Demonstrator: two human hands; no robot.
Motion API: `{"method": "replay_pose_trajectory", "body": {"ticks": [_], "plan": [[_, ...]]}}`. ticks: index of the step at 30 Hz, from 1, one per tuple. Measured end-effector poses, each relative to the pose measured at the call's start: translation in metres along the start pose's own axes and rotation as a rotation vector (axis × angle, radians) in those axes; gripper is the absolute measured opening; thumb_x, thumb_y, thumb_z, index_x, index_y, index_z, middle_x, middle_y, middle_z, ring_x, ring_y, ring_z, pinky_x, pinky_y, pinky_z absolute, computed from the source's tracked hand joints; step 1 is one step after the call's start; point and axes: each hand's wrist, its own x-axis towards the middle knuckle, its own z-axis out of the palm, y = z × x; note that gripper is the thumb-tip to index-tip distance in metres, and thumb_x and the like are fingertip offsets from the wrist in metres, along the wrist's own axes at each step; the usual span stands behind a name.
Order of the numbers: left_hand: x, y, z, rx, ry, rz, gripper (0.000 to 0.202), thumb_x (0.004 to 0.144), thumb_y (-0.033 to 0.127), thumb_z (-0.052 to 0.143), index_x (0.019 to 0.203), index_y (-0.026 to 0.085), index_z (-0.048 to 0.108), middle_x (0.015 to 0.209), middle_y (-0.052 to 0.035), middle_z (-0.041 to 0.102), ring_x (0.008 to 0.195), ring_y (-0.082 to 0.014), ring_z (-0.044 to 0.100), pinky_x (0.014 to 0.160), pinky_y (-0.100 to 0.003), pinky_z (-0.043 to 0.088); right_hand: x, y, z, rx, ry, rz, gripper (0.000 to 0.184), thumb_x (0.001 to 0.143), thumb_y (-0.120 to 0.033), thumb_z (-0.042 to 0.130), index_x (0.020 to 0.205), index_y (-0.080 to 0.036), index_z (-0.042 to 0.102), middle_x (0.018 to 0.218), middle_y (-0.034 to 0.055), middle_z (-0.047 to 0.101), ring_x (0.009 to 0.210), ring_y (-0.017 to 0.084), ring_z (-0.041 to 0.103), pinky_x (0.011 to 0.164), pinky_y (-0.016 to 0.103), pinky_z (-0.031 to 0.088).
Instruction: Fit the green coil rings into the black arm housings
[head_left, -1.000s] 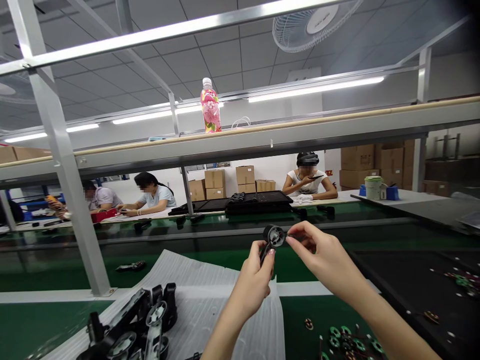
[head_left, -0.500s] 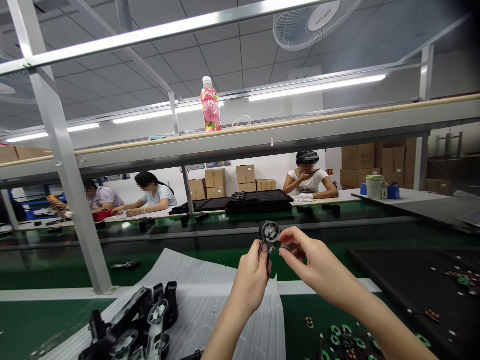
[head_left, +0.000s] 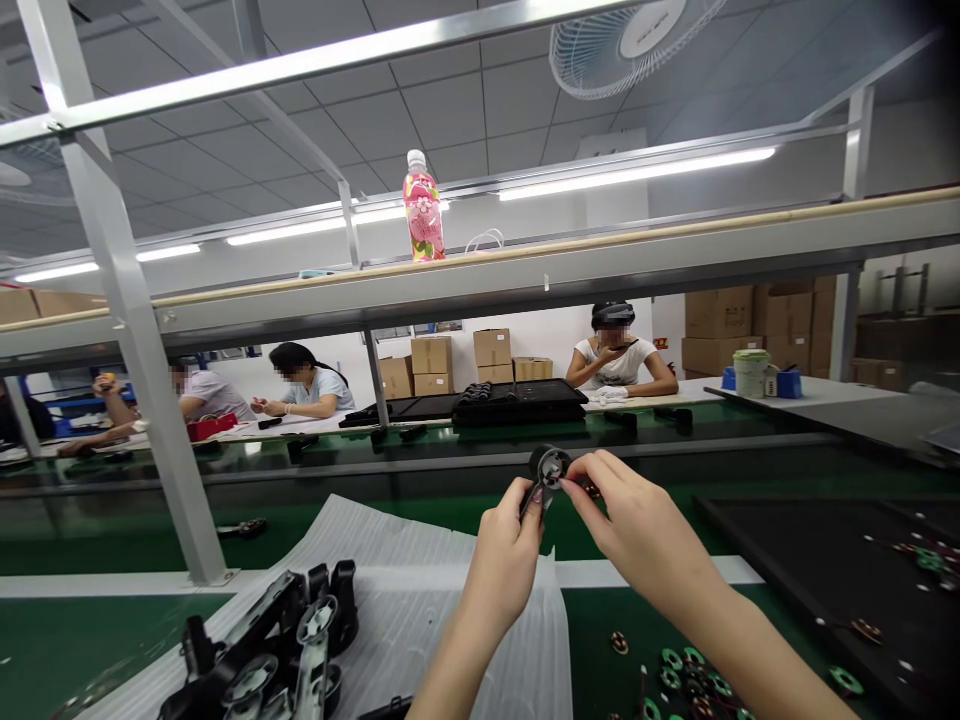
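Above the belt [head_left: 442,525], two hands [head_left: 504,570] [head_left: 637,530], one hub [head_left: 547,467]

Pink bottle [head_left: 422,205] up on the shelf [head_left: 525,270], fan [head_left: 622,50] overhead!

Across the line, a co-worker [head_left: 611,365] in a white top sits with one hand raised, a black tray [head_left: 517,400] on the desk [head_left: 637,400] just along from them; over on the left, two more co-workers [head_left: 307,388] [head_left: 210,395] work at the desk beside a red box [head_left: 211,428]; cardboard boxes [head_left: 431,365] stacked behind, and far right, a white bucket [head_left: 751,372] next to a blue holder [head_left: 787,385]!
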Motion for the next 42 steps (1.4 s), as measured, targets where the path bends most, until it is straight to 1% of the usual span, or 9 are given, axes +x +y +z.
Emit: {"method": "replay_pose_trajectory", "body": {"ticks": [6,15,23,26,28,31,34,38,42], "plan": [[-0.001,0.004,0.003,-0.099,-0.059,-0.045,0.029,0.094,0.049,0.031,0.091,0.022,0.044,0.061,0.0069,0.037,0.048,-0.0069,0.029,0.046,-0.02,0.022,0.002,-0.003,-0.007,0.21,-0.031,0.026,0.02,0.095,-0.029,0.036,0.077,-0.025,0.042,0.077,0.0003,0.054,0.064,0.016,0.052,0.056,0.027,0.04],[0.0,0.002,0.001,-0.088,-0.071,-0.039,0.031,0.093,0.052,0.033,0.092,0.023,0.045,0.059,0.0077,0.033,0.048,-0.007,0.026,0.045,-0.02,0.018,0.0,-0.003,-0.012,0.317,-0.095,0.118,0.019,0.095,-0.034,0.037,0.08,-0.025,0.043,0.071,-0.0001,0.059,0.061,0.016,0.056,0.05,0.026,0.037],[0.0,0.005,0.005,-0.209,-0.075,-0.116,0.029,0.092,0.049,0.035,0.082,0.022,0.04,0.059,0.0079,0.034,0.046,-0.0055,0.026,0.041,-0.018,0.018,-0.003,-0.007,-0.005,0.093,-0.071,-0.075,0.017,0.095,-0.026,0.037,0.079,-0.024,0.041,0.07,-0.001,0.056,0.061,0.017,0.053,0.055,0.028,0.037],[-0.001,0.01,0.004,-0.21,-0.094,-0.139,0.026,0.093,0.045,0.036,0.081,0.022,0.039,0.059,0.0083,0.033,0.044,-0.0047,0.023,0.041,-0.017,0.017,-0.002,-0.003,-0.001,0.079,0.099,0.021,0.016,0.095,-0.027,0.038,0.08,-0.024,0.042,0.07,-0.0006,0.056,0.06,0.017,0.052,0.054,0.028,0.036],[-0.003,0.013,0.004,-0.173,-0.057,-0.146,0.026,0.094,0.043,0.035,0.079,0.022,0.039,0.059,0.0082,0.033,0.044,-0.0044,0.024,0.041,-0.017,0.017,-0.002,-0.003,0.003,0.048,0.148,0.005,0.015,0.094,-0.027,0.039,0.08,-0.023,0.042,0.071,0.0,0.057,0.061,0.018,0.052,0.055,0.028,0.036],[-0.005,0.014,0.005,-0.168,0.003,-0.149,0.027,0.094,0.042,0.032,0.078,0.022,0.038,0.058,0.008,0.033,0.043,-0.0047,0.026,0.041,-0.018,0.019,-0.005,-0.007,0.01,-0.015,0.035,-0.157,0.017,0.095,-0.024,0.035,0.079,-0.023,0.041,0.071,0.0007,0.056,0.062,0.019,0.052,0.057,0.03,0.037],[-0.006,0.012,0.005,-0.182,0.011,-0.1,0.026,0.095,0.043,0.031,0.081,0.022,0.04,0.059,0.0077,0.035,0.043,-0.0051,0.026,0.042,-0.018,0.022,-0.007,-0.008,0.014,0.004,-0.043,-0.118,0.018,0.095,-0.024,0.035,0.078,-0.023,0.04,0.069,-0.0006,0.056,0.058,0.018,0.05,0.054,0.029,0.035],[-0.008,0.012,0.005,-0.094,0.041,-0.024,0.026,0.095,0.045,0.03,0.092,0.024,0.044,0.058,0.0075,0.035,0.045,-0.0064,0.027,0.043,-0.019,0.021,-0.007,-0.006,0.01,0.085,0.125,0.054,0.017,0.094,-0.03,0.04,0.078,-0.024,0.041,0.067,-0.0022,0.056,0.055,0.016,0.05,0.05,0.026,0.035],[-0.011,0.019,0.007,-0.022,0.028,0.027,0.027,0.095,0.046,0.029,0.1,0.025,0.044,0.06,0.0069,0.038,0.046,-0.0073,0.029,0.044,-0.019,0.023,-0.01,-0.016,-0.002,0.141,0.205,0.004,0.017,0.093,-0.032,0.041,0.079,-0.024,0.045,0.072,-0.0013,0.058,0.062,0.016,0.053,0.052,0.025,0.036]]}}
